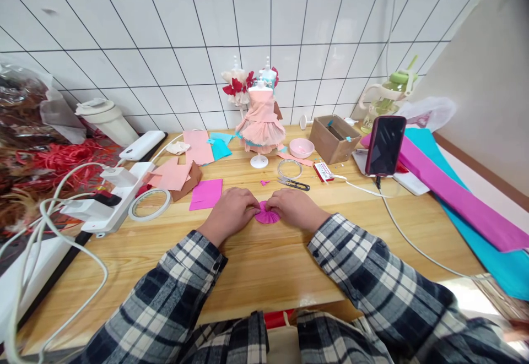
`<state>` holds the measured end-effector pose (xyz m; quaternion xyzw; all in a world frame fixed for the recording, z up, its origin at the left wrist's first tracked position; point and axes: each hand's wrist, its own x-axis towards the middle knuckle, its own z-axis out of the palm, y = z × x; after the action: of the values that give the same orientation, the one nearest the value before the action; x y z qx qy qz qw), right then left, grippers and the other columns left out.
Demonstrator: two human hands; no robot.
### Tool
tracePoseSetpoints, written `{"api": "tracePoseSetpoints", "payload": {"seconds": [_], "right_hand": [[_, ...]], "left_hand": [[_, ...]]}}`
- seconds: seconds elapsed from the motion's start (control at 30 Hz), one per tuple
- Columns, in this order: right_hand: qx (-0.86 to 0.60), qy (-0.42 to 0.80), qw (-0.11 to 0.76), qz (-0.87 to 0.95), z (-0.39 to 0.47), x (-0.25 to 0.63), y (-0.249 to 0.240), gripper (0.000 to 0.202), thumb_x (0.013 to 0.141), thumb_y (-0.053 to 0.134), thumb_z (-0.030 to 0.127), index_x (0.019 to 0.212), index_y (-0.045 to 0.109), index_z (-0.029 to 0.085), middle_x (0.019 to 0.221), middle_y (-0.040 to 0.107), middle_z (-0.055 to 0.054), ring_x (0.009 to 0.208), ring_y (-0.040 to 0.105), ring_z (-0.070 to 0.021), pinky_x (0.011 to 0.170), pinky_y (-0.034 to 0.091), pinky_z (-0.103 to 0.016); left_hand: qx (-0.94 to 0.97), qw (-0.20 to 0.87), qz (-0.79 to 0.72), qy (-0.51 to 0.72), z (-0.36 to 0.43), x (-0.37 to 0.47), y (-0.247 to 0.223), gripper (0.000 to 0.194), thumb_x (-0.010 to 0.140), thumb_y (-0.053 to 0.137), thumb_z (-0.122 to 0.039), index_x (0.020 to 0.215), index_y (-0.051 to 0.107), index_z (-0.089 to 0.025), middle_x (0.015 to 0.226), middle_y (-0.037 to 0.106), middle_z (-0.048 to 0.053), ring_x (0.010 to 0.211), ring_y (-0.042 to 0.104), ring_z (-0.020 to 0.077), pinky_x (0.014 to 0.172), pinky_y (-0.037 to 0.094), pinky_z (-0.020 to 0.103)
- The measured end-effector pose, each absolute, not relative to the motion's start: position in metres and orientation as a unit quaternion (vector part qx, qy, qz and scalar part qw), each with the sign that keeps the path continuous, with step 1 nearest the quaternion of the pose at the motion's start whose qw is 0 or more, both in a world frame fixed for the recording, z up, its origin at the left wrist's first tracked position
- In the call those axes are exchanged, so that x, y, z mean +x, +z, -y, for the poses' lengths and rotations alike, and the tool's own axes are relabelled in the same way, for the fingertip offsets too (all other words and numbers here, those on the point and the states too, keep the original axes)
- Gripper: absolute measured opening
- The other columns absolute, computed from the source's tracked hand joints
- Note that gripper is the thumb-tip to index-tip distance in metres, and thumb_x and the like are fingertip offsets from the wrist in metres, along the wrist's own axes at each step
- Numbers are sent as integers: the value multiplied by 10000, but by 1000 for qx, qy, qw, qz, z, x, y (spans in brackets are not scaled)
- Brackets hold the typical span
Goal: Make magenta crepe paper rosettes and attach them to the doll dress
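A pleated magenta paper piece (268, 217), fanned into a rounded shape, lies on the wooden table between my hands. My left hand (233, 212) pinches its left edge with the fingertips. On the other side my right hand (294, 208) pinches its upper right edge. Just beyond sit a small magenta scrap (264, 183) and a pair of thread snips (294, 183). To the left of my left hand is a flat magenta paper square (205, 194). Behind them stands a small white dress form wearing a pink ruffled paper dress (261, 116).
Left are a tape roll (149, 204), a power strip (119, 199) with cables, and pink paper sheets (198, 146). Toward the back right are a pink bowl (301, 148), a cardboard box (334, 139) and an upright phone (386, 145). Rolled coloured paper (463, 193) lies along the right edge.
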<state>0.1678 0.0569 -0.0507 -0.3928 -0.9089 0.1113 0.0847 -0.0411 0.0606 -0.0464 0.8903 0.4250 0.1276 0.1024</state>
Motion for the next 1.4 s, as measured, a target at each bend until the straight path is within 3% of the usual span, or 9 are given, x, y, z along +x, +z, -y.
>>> {"api": "tracePoseSetpoints", "payload": {"seconds": [0.17,0.5,0.67,0.77,0.9,1.0,1.07,1.23,1.4], "right_hand": [[-428,167,131,878,-58,170,-51,225,883,531,247,1092,607,216,902,666,-37,846,584,-152,718,364,-247],[-404,135,97,900,-57,169,-50,213,886,487,200,980,675,235,911,673,-41,887,584,-159,748,354,-249],[-448,162,126,870,-54,169,-49,246,866,505,232,1100,576,212,889,671,-33,814,586,-160,704,375,-250],[-425,191,190,865,-56,173,-49,285,802,487,115,1050,592,205,998,649,-42,928,568,-166,796,391,-267],[-412,289,317,804,-61,183,-42,495,668,414,-2,1092,576,193,1129,603,-44,1074,520,-169,889,394,-290],[-374,407,340,760,-61,186,-37,560,689,493,65,1230,497,211,1261,546,-48,1165,481,-186,909,402,-307],[-375,464,343,725,-61,182,-38,497,742,573,185,1233,500,200,1220,575,-66,1092,533,-188,871,427,-307],[-411,526,376,643,-63,168,-51,362,715,670,405,952,620,136,893,661,-51,775,600,-143,740,475,-281],[-416,528,409,617,-63,164,-54,331,702,686,423,884,625,153,861,672,-31,754,605,-137,752,483,-287]], "left_hand": [[893,99,-421,125,-62,-43,-48,167,838,564,-307,844,708,-223,854,668,54,846,573,201,819,399,346],[890,102,-426,130,-61,-42,-48,177,838,561,-316,840,706,-214,860,669,59,848,570,206,818,397,352],[883,127,-429,143,-60,-41,-48,173,834,559,-303,836,706,-212,857,670,65,857,575,204,841,407,357],[857,204,-436,183,-62,-40,-47,165,822,565,-303,821,699,-207,867,672,56,871,581,197,846,425,344],[709,428,-487,276,-62,-42,-44,216,772,609,-363,837,679,-169,851,679,45,797,606,179,742,474,301],[574,609,-470,279,-60,-45,-40,268,726,650,-358,883,682,-144,832,680,57,724,615,154,613,477,243],[520,683,-450,245,-57,-46,-38,258,697,678,-327,871,690,-137,806,678,67,694,618,140,555,464,210],[456,725,-455,246,-56,-43,-40,249,714,683,-338,859,682,-135,833,692,89,740,645,149,549,470,198],[496,672,-425,349,-58,-34,-42,428,730,655,-509,972,666,-156,990,701,90,924,642,208,810,503,331]]}}
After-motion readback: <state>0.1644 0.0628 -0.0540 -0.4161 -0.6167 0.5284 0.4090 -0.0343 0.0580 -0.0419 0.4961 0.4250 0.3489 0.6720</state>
